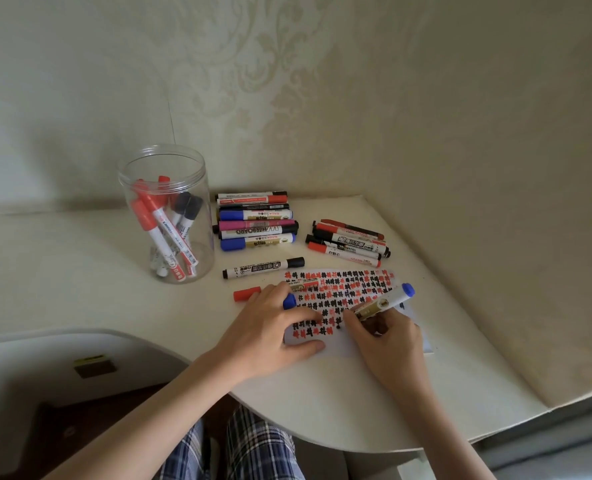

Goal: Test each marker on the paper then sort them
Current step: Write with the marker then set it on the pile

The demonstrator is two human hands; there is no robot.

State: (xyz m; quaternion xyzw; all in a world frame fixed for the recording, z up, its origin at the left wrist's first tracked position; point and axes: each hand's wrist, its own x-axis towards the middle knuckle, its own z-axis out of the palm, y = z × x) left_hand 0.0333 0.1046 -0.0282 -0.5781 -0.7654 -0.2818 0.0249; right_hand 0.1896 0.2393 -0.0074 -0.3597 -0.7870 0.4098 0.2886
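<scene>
We pinch the blue marker [384, 304] in our right hand [386, 344], its long axis slanting up-right away from the fingers, tip on the paper [343, 292], while our left hand [274, 327] holds the blue cap [289, 301].
</scene>
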